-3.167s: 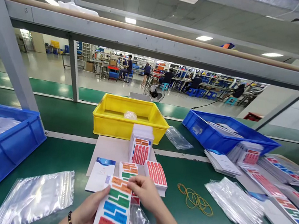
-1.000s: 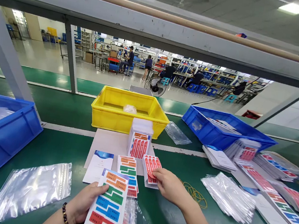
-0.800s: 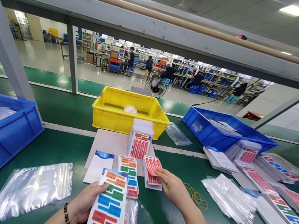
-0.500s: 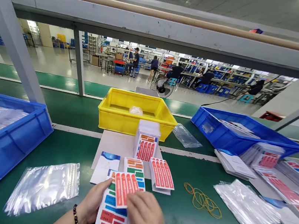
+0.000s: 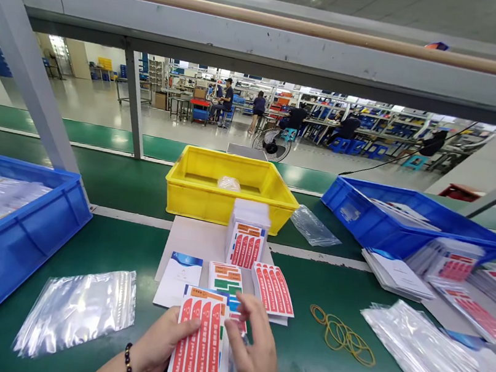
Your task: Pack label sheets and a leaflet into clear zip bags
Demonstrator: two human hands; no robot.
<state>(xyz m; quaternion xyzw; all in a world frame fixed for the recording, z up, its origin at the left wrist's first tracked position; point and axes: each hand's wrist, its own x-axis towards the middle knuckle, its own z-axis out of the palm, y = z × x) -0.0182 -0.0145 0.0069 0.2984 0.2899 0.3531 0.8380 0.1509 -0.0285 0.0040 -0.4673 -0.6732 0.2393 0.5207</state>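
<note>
My left hand [image 5: 163, 345] grips a small stack of label sheets [image 5: 199, 348] at the near edge of the green bench; a sheet of red strip labels lies on top, over a multicoloured sheet. My right hand [image 5: 254, 356] rests against the stack's right edge with its fingers curled on it. Just beyond my hands lie a pile of multicoloured label sheets [image 5: 225, 277], a pile of red label sheets [image 5: 273, 290] and a white leaflet with a blue corner [image 5: 179, 271]. A tall upright stack of label sheets [image 5: 247, 235] stands behind them.
A yellow bin [image 5: 228, 195] sits at the back centre, a blue bin [image 5: 0, 248] at the left, another blue bin [image 5: 409, 229] at the right. Clear bags [image 5: 78, 310] lie left of my hands, rubber bands [image 5: 341, 337] and more bags [image 5: 419, 348] to the right. People work far behind.
My right hand took a red label sheet from the pile at the right and laid it on top of the multicoloured sheet in my left hand.
</note>
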